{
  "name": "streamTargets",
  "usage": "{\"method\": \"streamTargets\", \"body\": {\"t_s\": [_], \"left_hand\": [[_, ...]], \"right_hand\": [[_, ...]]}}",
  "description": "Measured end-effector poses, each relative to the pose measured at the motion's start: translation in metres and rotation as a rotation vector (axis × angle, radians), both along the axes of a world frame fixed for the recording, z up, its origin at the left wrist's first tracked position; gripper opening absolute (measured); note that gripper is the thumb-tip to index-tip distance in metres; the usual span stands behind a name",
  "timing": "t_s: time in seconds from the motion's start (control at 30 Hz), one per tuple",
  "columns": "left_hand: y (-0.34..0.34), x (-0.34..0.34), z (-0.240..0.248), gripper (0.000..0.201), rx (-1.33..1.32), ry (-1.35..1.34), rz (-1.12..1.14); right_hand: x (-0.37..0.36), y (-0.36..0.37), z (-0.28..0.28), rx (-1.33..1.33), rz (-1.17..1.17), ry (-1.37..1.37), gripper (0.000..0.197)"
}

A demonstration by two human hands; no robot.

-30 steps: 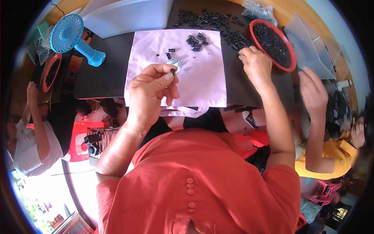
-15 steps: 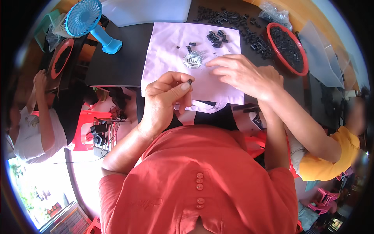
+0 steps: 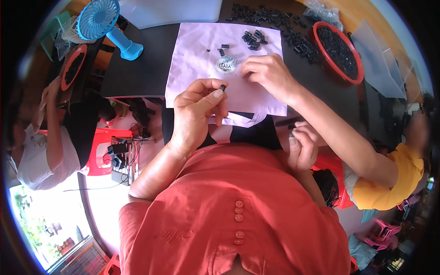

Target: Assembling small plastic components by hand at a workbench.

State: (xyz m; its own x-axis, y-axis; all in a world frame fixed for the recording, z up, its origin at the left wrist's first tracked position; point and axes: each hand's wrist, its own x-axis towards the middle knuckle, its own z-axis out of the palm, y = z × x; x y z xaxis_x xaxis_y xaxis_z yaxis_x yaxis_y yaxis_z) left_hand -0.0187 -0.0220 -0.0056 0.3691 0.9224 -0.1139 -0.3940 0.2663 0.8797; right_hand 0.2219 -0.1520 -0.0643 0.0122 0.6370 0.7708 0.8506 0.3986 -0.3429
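Note:
My left hand [image 3: 196,107] is raised over the near edge of a lavender cloth bag [image 3: 192,59], pinching a small black plastic piece [image 3: 222,87] between thumb and fingers. Lower and to the right, off the table edge, my right hand [image 3: 304,149] is closed, thumb against curled fingers; a dark speck shows at its thumb tip, too small to name. On the bag lie a heap of silvery slivers [image 3: 230,59], a few loose black pieces [image 3: 222,52] and a cluster of black plastic parts [image 3: 253,40]. A co-worker's hand [image 3: 268,73] reaches onto the bag from the right.
Many black parts [image 3: 298,43] spread over the dark table [image 3: 151,73] beside a red-rimmed basin [image 3: 317,43] full of them. A blue fan [image 3: 130,49] stands at the left. A translucent bin [image 3: 376,59] is at the right. Another person [image 3: 50,151] sits at far left.
My right hand has come from behind the co-worker's arm down and toward my body. The co-worker's fingers have curled over the bag. My left hand still pinches the black piece.

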Motion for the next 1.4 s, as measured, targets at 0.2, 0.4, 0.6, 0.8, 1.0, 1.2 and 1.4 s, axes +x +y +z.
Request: {"method": "streamTargets", "body": {"t_s": [0.2,0.4,0.6,0.8,1.0,1.2,1.4], "left_hand": [[-0.004,-0.001,0.002,0.015,0.007,-0.021,-0.021],[0.003,0.004,0.006,0.016,0.009,0.012,-0.014],[0.019,0.004,0.004,0.017,0.022,0.02,0.047],[0.023,0.004,0.001,0.017,-0.007,0.011,0.024],[0.022,0.003,0.001,0.017,-0.021,0.034,0.01],[0.023,0.004,0.0,0.018,-0.016,0.041,0.022],[0.027,0.004,0.003,0.017,-0.032,0.035,0.05]], "right_hand": [[-0.024,0.016,0.02,-0.174,0.342,0.269,0.02],[-0.051,0.039,0.043,-0.316,0.481,0.403,0.01],[-0.068,0.064,0.048,-0.403,0.582,0.479,0.007],[-0.084,0.076,0.049,-0.463,0.621,0.789,0.009],[-0.084,0.079,0.049,-0.491,0.626,0.828,0.007],[-0.079,0.084,0.05,-0.45,0.606,0.832,0.003],[-0.059,0.125,0.07,-0.33,0.439,0.532,0.006]]}}
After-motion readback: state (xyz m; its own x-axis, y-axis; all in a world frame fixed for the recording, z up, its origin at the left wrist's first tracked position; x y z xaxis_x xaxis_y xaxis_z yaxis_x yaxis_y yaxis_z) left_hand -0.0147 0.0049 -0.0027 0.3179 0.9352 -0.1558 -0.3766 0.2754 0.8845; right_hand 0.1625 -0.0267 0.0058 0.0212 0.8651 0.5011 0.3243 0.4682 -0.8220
